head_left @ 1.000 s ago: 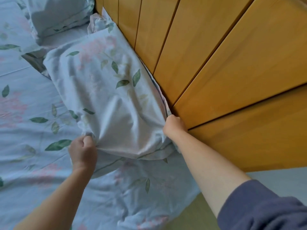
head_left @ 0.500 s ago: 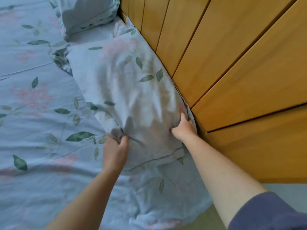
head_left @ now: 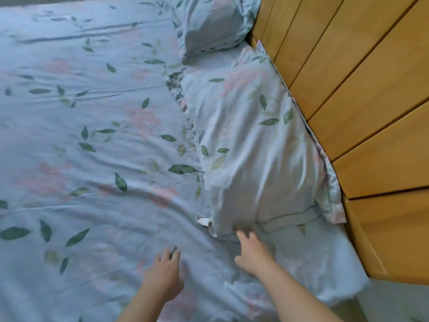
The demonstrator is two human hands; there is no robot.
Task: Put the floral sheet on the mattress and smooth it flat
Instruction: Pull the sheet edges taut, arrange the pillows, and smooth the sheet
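The pale blue floral sheet (head_left: 76, 145) with green leaves and pink flowers covers the mattress, with long creases across it. A matching pillow (head_left: 253, 145) lies flat on it along the wooden headboard. My left hand (head_left: 163, 275) hovers over or rests on the sheet near the front, fingers spread and holding nothing. My right hand (head_left: 251, 251) reaches to the pillow's near edge, fingertips touching the fabric there, fingers straight.
A second matching pillow (head_left: 209, 22) lies at the top against the headboard (head_left: 362, 96), whose orange wooden panels fill the right side. The sheet's corner (head_left: 325, 282) hangs rumpled off the bed edge at the lower right.
Both hands have let go of the pillow, which now lies flat beside the headboard. The hands have drawn back toward me and the view has widened over the bed.
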